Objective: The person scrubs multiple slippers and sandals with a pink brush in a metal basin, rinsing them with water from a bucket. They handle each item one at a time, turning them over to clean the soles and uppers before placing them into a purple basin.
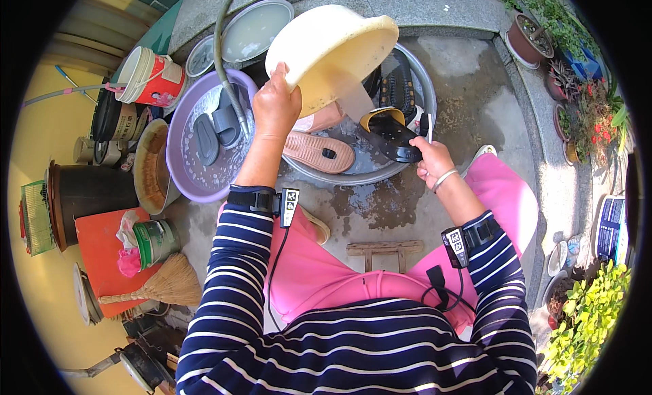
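Observation:
A cream plastic basin (331,49) is tilted in my left hand (276,104), and water pours from its rim. The stream falls on a black shoe with a yellow lining (389,133), held by one end in my right hand (430,158). A thin white strip (430,128) also shows at the right hand; what it belongs to is hidden. Below them stands a wide metal tub (356,179) with water in it. Inside it are a pinkish-tan shoe (321,151), sole up, and a black sole with round studs (397,87).
To the left, a purple basin (172,166) holds suds, grey slippers (206,139) and a hose (229,89). Behind it is a lidded-looking round vessel of cloudy water (257,31). A wooden stool (384,248), straw broom (168,283), red bucket (160,82) and potted plants (530,36) surround me.

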Demonstrator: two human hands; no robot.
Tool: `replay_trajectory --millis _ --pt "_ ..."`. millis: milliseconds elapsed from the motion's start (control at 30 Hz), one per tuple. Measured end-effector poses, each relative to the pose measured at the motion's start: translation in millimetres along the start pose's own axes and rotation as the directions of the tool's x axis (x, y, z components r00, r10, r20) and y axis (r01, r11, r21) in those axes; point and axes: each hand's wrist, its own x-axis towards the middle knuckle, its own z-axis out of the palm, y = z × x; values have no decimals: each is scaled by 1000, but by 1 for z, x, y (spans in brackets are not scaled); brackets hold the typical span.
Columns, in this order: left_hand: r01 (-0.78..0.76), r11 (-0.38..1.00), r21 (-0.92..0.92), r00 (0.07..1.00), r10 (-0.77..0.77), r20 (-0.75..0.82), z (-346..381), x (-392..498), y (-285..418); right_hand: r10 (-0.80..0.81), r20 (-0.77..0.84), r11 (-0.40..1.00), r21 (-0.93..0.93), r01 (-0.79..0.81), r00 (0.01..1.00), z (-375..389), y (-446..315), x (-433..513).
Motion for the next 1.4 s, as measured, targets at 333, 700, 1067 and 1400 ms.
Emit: replay_trajectory --millis 333,700,1067,1400 --pt "172 984 36 980 -175 92 -19 -7 -1 -47 -86 995 86 55 995 -8 -13 -6" --pt "303 949 86 859 -311 407 -17 -37 29 -89 -243 953 260 153 966 -20 -27 -3" --pt "169 975 141 809 -219 545 25 -60 46 -5 -132 918 391 57 991 -30 -24 -2" --pt "298 941 162 774 -337 536 47 -70 33 10 -141 914 403 48 990 -37 -26 -1"
